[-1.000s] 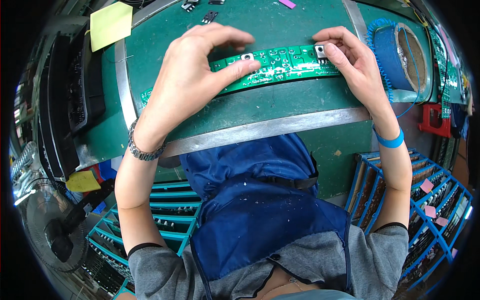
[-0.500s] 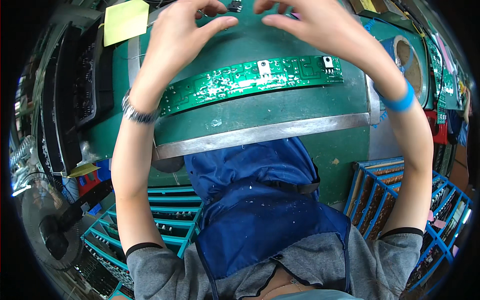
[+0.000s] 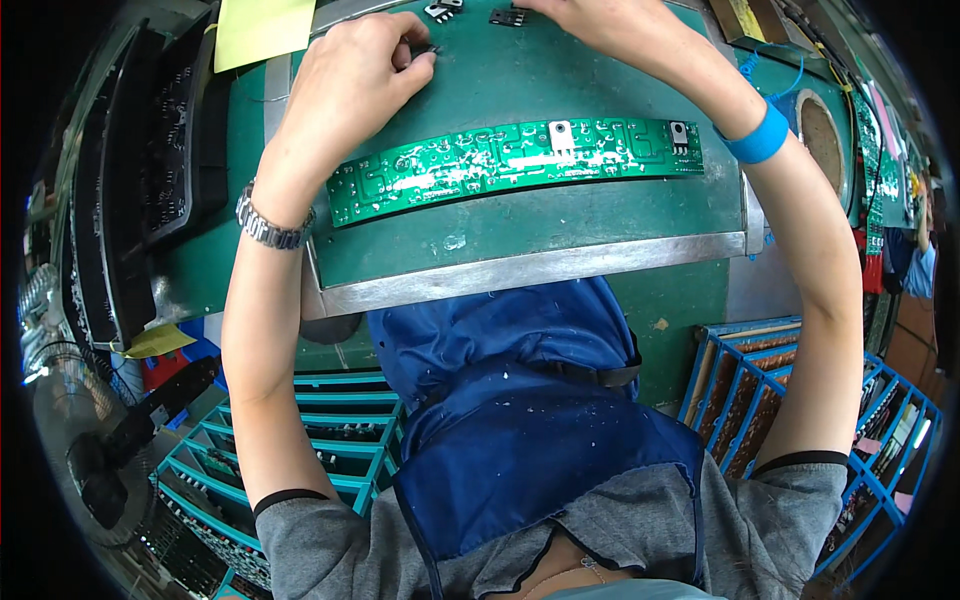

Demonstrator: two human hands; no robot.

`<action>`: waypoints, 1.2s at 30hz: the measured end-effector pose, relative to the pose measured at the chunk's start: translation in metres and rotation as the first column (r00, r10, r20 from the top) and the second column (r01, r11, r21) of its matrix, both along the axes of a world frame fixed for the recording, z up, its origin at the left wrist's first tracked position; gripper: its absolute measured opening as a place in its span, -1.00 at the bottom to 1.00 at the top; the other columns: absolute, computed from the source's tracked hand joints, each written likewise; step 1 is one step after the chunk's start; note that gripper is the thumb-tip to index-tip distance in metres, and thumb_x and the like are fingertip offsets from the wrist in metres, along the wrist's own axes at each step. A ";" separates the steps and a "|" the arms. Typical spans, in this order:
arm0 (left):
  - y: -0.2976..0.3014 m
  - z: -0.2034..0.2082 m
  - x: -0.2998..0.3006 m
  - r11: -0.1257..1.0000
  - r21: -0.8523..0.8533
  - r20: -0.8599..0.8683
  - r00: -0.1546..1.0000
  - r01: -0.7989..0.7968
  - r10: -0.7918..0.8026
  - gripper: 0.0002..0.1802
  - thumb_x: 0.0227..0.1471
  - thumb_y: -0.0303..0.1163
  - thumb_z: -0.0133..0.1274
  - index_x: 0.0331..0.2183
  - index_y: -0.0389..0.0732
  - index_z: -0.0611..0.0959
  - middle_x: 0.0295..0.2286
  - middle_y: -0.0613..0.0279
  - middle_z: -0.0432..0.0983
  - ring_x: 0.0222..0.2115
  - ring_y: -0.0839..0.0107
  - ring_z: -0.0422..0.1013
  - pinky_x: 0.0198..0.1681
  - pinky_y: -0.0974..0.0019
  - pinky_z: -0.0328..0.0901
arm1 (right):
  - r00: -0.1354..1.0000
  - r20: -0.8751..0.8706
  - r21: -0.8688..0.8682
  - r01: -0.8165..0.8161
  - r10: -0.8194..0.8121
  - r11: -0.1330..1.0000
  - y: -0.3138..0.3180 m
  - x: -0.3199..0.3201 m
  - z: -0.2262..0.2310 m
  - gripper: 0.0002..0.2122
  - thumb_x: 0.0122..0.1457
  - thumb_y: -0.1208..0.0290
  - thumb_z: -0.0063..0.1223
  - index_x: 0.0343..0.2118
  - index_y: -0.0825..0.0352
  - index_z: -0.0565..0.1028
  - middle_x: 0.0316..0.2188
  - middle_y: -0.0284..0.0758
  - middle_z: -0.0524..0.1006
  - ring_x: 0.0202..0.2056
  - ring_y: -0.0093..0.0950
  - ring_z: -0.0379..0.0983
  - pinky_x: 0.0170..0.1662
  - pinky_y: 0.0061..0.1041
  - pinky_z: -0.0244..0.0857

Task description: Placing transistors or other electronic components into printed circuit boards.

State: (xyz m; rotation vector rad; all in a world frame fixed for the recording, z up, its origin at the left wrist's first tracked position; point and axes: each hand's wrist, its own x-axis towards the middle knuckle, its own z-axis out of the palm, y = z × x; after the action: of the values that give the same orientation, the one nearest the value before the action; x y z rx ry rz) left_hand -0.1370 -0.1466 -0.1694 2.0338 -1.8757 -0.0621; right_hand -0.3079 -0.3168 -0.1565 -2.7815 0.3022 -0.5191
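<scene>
A long green circuit board (image 3: 480,168) lies across the green bench, its soldered side up. Two flat three-legged transistors rest on it: a pale-faced transistor (image 3: 562,137) right of the middle and a smaller black-and-white transistor (image 3: 680,136) by the right end. Beyond the board's left part, my left hand (image 3: 362,72) is closed, a small dark component (image 3: 432,50) showing at its fingertips. My right hand (image 3: 590,18) reaches to the top edge, fingertips at black transistors (image 3: 508,17); most of its fingers are cut off. Another loose transistor (image 3: 443,10) lies between the hands.
Metal edging (image 3: 540,268) runs along the bench front. Black trays (image 3: 185,150) stand at left, below a yellow paper (image 3: 262,32). A cardboard-cored roll (image 3: 820,130) sits at right. Teal racks (image 3: 340,420) and blue racks (image 3: 745,390) flank my lap; a fan (image 3: 105,450) stands lower left.
My right hand has moved farther away, to the black transistors by the top edge. My left hand has drawn a little left and nearer. The board appears slightly farther right in view.
</scene>
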 end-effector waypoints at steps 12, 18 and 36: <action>0.013 0.027 -0.018 0.990 -0.071 -0.123 0.986 -0.121 0.111 -0.82 -0.09 -0.39 0.16 -0.39 -0.26 0.65 -0.57 0.05 0.57 -0.52 0.17 0.53 -0.40 0.24 0.39 | 0.974 -0.182 0.758 0.054 0.131 0.650 0.077 -0.024 0.026 -0.80 0.12 0.31 0.20 -0.34 0.36 0.59 -0.50 -0.47 0.52 -0.42 -0.68 0.36 -0.31 -0.65 0.23; 0.022 0.022 -0.011 0.977 -0.137 -0.298 0.948 -0.161 0.115 -0.81 -0.08 -0.46 0.14 -0.34 -0.28 0.65 -0.45 0.04 0.58 -0.43 0.20 0.54 -0.32 0.27 0.41 | 0.976 -0.203 0.733 0.096 0.083 0.673 0.095 -0.002 0.015 -0.80 0.09 0.29 0.24 -0.40 0.36 0.61 -0.57 -0.50 0.48 -0.48 -0.72 0.29 -0.39 -0.66 0.18; 0.018 0.011 0.002 0.978 -0.127 -0.314 0.942 -0.164 0.117 -0.81 -0.06 -0.49 0.11 -0.31 -0.32 0.64 -0.46 0.03 0.53 -0.48 0.25 0.48 -0.37 0.28 0.35 | 0.982 -0.176 0.711 0.081 0.065 0.698 0.104 0.010 0.000 -0.79 0.09 0.27 0.25 -0.37 0.35 0.62 -0.58 -0.49 0.50 -0.52 -0.74 0.28 -0.45 -0.67 0.17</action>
State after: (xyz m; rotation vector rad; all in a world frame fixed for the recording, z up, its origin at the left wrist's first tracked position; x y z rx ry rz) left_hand -0.1349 -0.1282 -0.1585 1.9229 -1.4967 -0.1797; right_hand -0.2977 -0.2126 -0.1568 -2.0447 0.4463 -0.0827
